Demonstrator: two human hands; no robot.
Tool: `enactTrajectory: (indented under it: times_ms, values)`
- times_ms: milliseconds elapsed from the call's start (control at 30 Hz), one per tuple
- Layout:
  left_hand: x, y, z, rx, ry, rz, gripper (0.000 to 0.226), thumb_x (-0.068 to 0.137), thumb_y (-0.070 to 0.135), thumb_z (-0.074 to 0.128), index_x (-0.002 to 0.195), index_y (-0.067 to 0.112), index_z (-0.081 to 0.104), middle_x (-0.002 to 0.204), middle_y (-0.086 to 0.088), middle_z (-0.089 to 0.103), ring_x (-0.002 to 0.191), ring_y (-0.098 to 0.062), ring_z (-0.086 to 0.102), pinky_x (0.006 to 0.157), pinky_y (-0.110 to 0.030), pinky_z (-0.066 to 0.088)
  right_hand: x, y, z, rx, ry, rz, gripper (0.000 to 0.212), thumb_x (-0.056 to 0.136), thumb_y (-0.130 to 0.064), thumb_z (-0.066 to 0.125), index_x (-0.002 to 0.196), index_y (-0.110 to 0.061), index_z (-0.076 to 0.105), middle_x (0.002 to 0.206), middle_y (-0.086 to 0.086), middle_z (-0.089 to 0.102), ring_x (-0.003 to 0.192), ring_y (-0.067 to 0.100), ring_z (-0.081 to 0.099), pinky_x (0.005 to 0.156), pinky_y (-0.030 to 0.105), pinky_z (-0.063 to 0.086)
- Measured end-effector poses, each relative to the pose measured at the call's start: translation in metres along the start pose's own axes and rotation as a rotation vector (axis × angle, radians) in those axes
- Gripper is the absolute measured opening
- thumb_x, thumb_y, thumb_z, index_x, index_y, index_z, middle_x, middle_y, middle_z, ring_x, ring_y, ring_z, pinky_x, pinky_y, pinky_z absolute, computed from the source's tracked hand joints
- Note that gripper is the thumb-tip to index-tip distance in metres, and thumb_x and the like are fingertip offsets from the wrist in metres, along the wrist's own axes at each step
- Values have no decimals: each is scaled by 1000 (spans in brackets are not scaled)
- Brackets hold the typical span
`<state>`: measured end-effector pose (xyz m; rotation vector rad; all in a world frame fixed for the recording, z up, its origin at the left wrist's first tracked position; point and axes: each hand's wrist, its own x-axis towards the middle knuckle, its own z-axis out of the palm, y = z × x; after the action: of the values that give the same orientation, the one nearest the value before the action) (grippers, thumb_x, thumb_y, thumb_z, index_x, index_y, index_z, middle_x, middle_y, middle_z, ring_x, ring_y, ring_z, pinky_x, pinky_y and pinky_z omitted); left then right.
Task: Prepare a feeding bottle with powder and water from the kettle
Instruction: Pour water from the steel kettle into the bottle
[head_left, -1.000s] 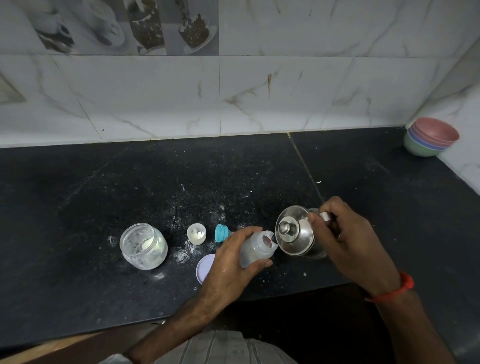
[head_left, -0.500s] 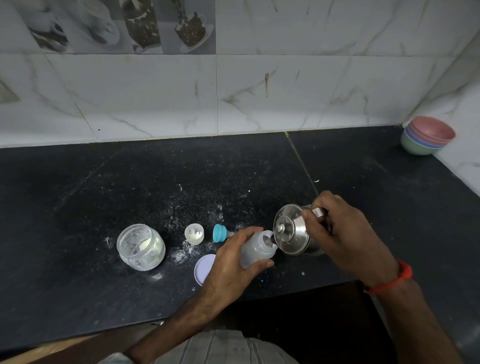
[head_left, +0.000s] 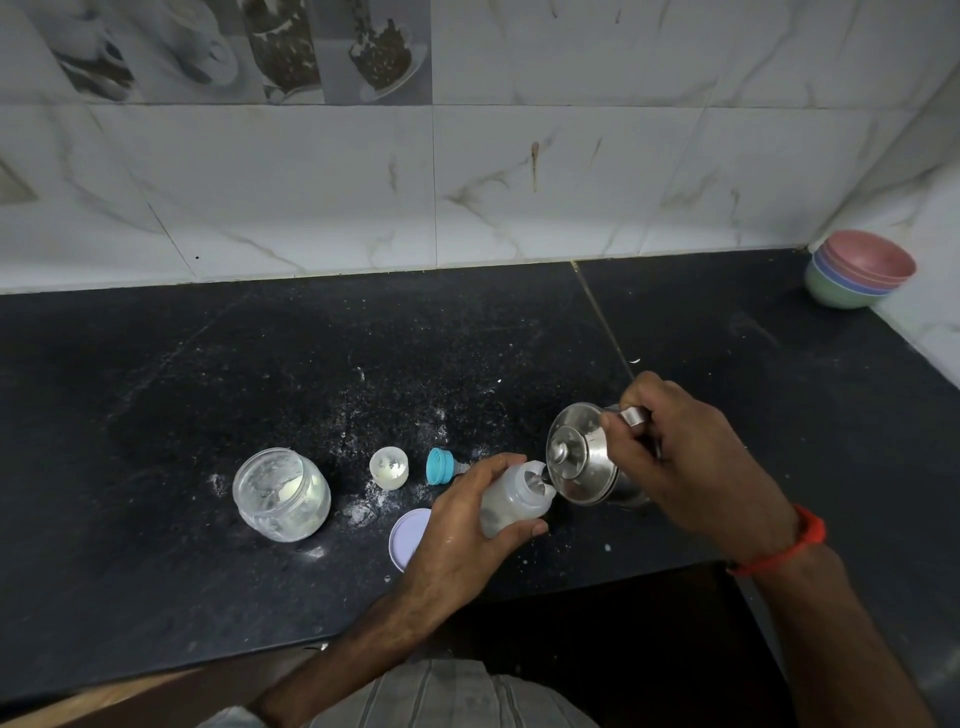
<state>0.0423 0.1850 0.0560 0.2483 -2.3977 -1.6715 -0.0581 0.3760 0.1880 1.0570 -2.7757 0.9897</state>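
Feeding bottle (head_left: 511, 499): lower centre of frame, tilted, left hand (head_left: 462, 530) gripping it, fingers curling round its body. Kettle (head_left: 584, 457): steel, just right of the bottle, spout touching the bottle's mouth; right hand (head_left: 691, 462) holding its handle, fingers wrapping it. Powder jar (head_left: 280, 493), teal teat collar (head_left: 439, 466), lilac lid (head_left: 408, 538): lying left on the black desk (head_left: 208, 374).

No readable text, label or number anywhere.

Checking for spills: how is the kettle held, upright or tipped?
Tipped. The right hand holds the kettle tilted, its lid side facing the camera, spout at the mouth of the bottle held by the left hand.
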Motion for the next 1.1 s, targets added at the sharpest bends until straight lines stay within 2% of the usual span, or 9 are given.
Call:
enactTrajectory:
  times_ms: [167, 367, 600, 767, 933, 1100]
  values:
    - [1, -1, 0, -7, -4, 8, 60, 79, 30, 93, 128, 41, 60, 123, 20, 71, 117, -9, 66, 99, -36, 56, 4, 1, 0, -11, 6, -17, 23, 94, -38, 56, 80, -24, 46, 70, -11, 46, 67, 6, 46, 59, 27, 36]
    - [2, -3, 0, -6, -5, -11, 61, 78, 28, 93, 131, 33, 63, 123, 18, 71, 117, -9, 66, 99, -35, 56, 6, 1, 0, -18, 5, -28, 22, 95, -37, 56, 79, -26, 44, 70, -12, 45, 73, 4, 48, 59, 25, 34]
    - [4, -3, 0, -4, -12, -21, 60, 79, 26, 93, 132, 27, 63, 124, 16, 72, 117, -10, 66, 101, -38, 55, 8, -1, -3, -38, 6, -26, 27, 94, -39, 56, 76, -38, 36, 70, -13, 45, 73, 2, 49, 58, 25, 33]
    - [5, -5, 1, -4, -11, -21, 61, 79, 25, 93, 131, 28, 63, 124, 16, 71, 116, -9, 66, 101, -36, 54, 9, -2, -5, -53, 8, -27, 25, 93, -41, 56, 77, -36, 38, 70, -13, 45, 74, 2, 49, 57, 26, 35]
    - [6, -8, 1, 2, -9, -12, 63, 78, 26, 94, 127, 42, 59, 125, 20, 70, 118, -7, 65, 101, -33, 54, 10, -4, -8, -69, 15, -42, 24, 94, -39, 56, 77, -35, 40, 71, -10, 47, 69, 6, 48, 57, 29, 40]
    - [6, -12, 0, 8, -11, -4, 63, 78, 28, 93, 126, 48, 56, 124, 23, 69, 118, -6, 64, 101, -30, 54, 11, -6, -11, -64, 22, -46, 21, 94, -38, 57, 79, -28, 44, 71, -10, 48, 69, 6, 48, 57, 30, 41]
